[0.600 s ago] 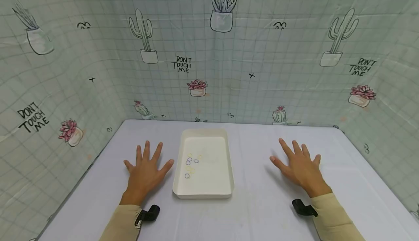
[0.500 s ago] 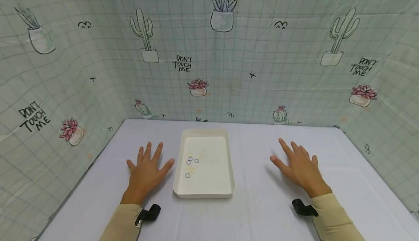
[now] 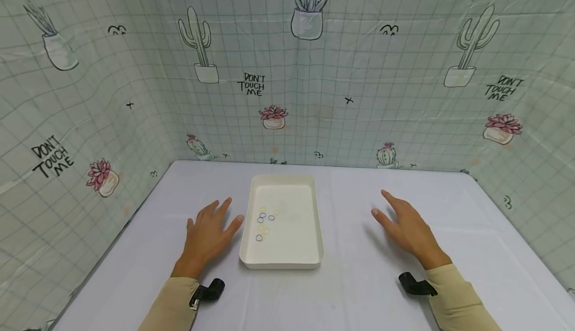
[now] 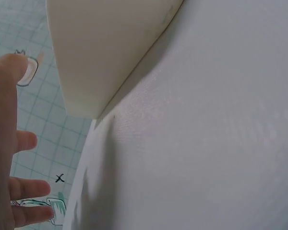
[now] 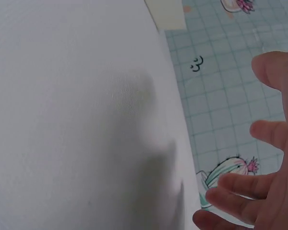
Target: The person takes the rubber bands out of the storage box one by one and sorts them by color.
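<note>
Tray (image 3: 294, 226) between left hand (image 3: 206, 236) and right hand (image 3: 410, 231), both released

Head: purple rings (image 3: 271, 217) and yellow rings (image 3: 266, 231) lie in its left half; cactus-print cloth (image 3: 323, 81) hangs behind the white tablecloth (image 3: 348, 236). The left hand is just beside the rim.

Left wrist: the tray wall hides the rings.

Right wrist: tray corner at top.

Just beside the left fingers (image 3: 224, 207), the cream tray (image 3: 294, 226) looks like smooth, matt plastic. Below the fingers, the desk (image 3: 350, 281) wears matt, finely textured cloth. Beyond them, the backdrop (image 3: 314, 79) is creased cloth; behind, matt fabric sleeves (image 3: 170, 303) and black plastic wrist cameras (image 3: 213, 290).
</note>
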Tool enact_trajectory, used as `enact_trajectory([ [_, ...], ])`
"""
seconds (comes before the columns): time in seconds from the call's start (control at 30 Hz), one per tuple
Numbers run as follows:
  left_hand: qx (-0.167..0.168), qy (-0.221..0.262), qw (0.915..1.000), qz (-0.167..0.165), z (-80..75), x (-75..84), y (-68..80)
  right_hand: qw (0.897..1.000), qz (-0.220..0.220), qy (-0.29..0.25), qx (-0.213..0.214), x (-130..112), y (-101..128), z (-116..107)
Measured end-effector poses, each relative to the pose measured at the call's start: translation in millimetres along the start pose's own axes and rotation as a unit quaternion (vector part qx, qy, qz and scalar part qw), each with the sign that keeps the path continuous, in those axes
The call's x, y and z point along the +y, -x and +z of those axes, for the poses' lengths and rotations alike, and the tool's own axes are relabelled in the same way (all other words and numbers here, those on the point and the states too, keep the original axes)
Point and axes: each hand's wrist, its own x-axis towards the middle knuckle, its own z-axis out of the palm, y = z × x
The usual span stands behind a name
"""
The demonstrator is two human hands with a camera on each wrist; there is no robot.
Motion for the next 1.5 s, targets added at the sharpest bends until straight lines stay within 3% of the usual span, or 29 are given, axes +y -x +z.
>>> enact_trajectory([
  [0.23, 0.027, 0.018, 0.9989, 0.034, 5.5, 0.9, -1.3, 0.995, 0.028, -0.090, -0.012, -4, 2, 3],
  [0.4, 0.017, 0.082, 0.9957, 0.041, 7.0, 5.4, -0.5, 0.992, 0.044, -0.115, -0.011, -4, 6, 7],
  [0.53, -0.010, 0.158, 0.9870, 0.029, 8.8, 10.0, 0.1, 0.991, 0.053, -0.126, -0.006, -5, 9, 11],
  [0.73, -0.008, 0.241, 0.9700, 0.034, 17.3, 14.6, 0.1, 0.982, 0.061, -0.176, -0.006, -9, 10, 14],
  [0.97, -0.001, 0.281, 0.9586, 0.046, 26.8, 26.4, 1.3, 0.973, 0.066, -0.222, -0.021, -9, 13, 18],
  [1.1, 0.005, 0.305, 0.9509, 0.050, 30.4, 29.4, 1.6, 0.962, 0.069, -0.264, -0.019, -13, 8, 25],
  [1.23, 0.006, 0.304, 0.9513, 0.048, 32.1, 28.5, 1.1, 0.950, 0.076, -0.303, -0.030, -24, -4, 38],
  [1.5, -0.002, 0.300, 0.9522, 0.057, 35.0, 24.5, 1.9, 0.938, 0.061, -0.338, -0.040, -55, -31, 51],
])
